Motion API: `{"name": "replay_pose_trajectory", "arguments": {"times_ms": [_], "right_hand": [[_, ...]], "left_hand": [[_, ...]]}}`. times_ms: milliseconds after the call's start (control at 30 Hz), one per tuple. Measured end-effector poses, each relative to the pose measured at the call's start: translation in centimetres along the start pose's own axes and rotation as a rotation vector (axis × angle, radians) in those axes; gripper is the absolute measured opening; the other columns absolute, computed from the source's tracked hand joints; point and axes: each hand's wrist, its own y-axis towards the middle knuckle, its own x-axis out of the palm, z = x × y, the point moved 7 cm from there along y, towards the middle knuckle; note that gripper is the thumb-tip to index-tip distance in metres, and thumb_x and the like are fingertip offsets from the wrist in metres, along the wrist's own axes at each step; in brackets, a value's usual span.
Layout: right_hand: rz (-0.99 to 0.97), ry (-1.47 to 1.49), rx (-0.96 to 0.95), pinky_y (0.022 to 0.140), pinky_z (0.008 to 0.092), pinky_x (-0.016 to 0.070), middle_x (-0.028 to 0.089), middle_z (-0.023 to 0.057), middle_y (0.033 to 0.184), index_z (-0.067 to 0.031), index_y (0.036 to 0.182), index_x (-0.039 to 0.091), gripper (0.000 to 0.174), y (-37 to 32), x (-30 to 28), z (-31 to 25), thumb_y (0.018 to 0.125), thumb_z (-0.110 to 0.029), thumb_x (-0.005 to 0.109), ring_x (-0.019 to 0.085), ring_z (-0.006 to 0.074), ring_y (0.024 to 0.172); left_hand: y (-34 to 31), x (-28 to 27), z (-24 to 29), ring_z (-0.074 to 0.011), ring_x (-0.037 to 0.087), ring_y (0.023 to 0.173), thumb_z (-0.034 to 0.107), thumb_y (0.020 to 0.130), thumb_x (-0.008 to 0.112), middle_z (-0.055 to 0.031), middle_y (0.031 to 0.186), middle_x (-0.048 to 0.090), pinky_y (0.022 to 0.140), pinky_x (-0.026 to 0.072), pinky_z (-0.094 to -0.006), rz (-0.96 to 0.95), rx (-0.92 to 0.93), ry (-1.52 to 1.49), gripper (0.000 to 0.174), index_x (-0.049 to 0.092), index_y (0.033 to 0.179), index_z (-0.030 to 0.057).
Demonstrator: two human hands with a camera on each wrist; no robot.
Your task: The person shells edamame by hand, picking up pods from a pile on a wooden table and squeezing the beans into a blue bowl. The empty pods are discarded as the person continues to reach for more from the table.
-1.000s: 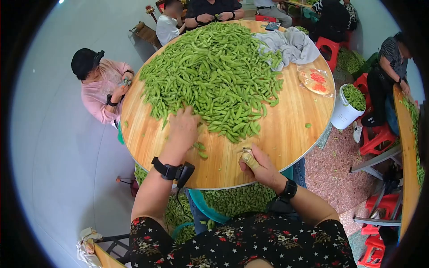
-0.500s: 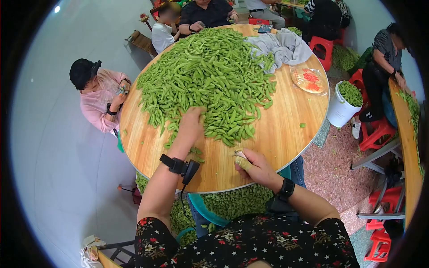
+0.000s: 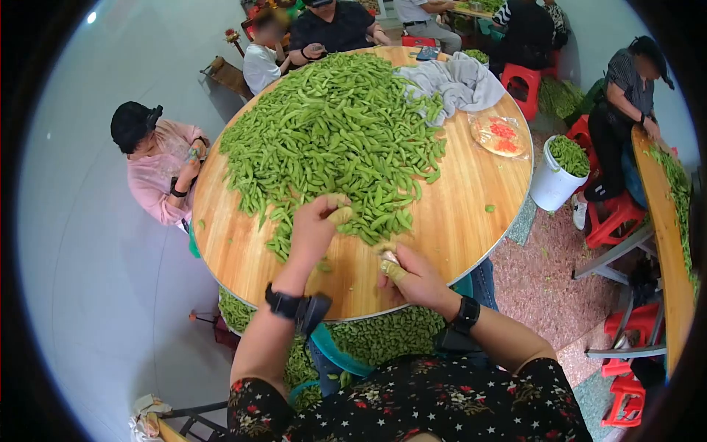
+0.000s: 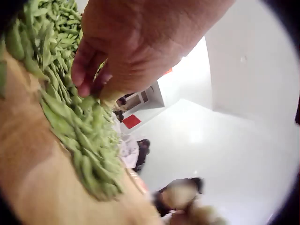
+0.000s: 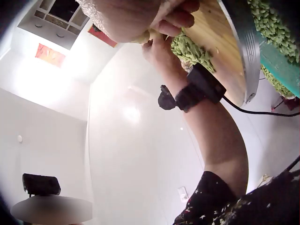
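Observation:
A big heap of green soybean pods (image 3: 331,132) covers much of the round wooden table (image 3: 471,199). At the heap's near edge is my left hand (image 3: 313,225), its thumb bent toward the curled fingers; in the left wrist view a green pod (image 4: 88,102) shows at the fingertips. My right hand (image 3: 420,276), nearer the table's front edge, grips a small pale, shiny tool (image 3: 389,258) between thumb and fingers. Its exact kind I cannot tell. Yellowish coverings wrap both thumbs. The hands are close together but apart.
A grey cloth (image 3: 464,81) and a bagged round item with red pieces (image 3: 499,136) lie at the table's right. Beside it stands a white bucket (image 3: 558,180) of pods. Below the front edge is a teal tub (image 3: 331,350). A person in pink (image 3: 162,158) sits at the left.
My left hand has drawn back out of the heap and come right, toward the right hand, its fingers now bent together. The right hand keeps its grip with only slight movement.

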Motion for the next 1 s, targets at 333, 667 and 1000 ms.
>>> {"name": "replay_pose_trajectory", "arguments": {"times_ms": [333, 667, 1000], "right_hand": [[-0.181, 0.273, 0.285, 0.042, 0.0218, 0.0391, 0.059, 0.0042, 0.077, -0.0067, 0.119, 0.042, 0.022, -0.8, 2.1, -1.3, 0.101, -0.019, 0.042, 0.055, 0.0093, 0.051], [-0.2, 0.256, 0.323, 0.042, 0.0217, 0.0368, 0.056, 0.0021, 0.074, -0.0094, 0.117, 0.043, 0.018, -2.9, 2.2, -3.6, 0.101, -0.018, 0.041, 0.049, 0.0086, 0.048], [-0.32, 0.304, 0.483, 0.036, 0.0219, 0.0341, 0.054, 0.0018, 0.066, -0.0087, 0.108, 0.049, 0.016, -4.7, 2.5, -4.5, 0.101, -0.021, 0.041, 0.046, 0.0074, 0.043]], "left_hand": [[-9.9, 1.4, 3.1, -0.0102, 0.062, 0.077, 0.006, 0.09, 0.061, -0.0032, 0.089, 0.067, 0.066, 0.0486, -0.0235, 0.02, 0.159, -0.015, 0.017, 0.065, 0.106, 0.0017], [-11.8, 2.0, 5.3, -0.0156, 0.054, 0.063, 0.006, 0.092, 0.055, -0.009, 0.083, 0.062, 0.058, 0.0441, -0.0273, -0.005, 0.276, 0.043, 0.031, 0.059, 0.122, 0.0007], [-14.9, 2.1, 7.0, -0.0254, 0.057, 0.064, 0.008, 0.09, 0.057, -0.0127, 0.082, 0.058, 0.057, 0.0462, -0.0313, -0.053, 0.475, 0.19, 0.03, 0.061, 0.12, 0.0026]]}}
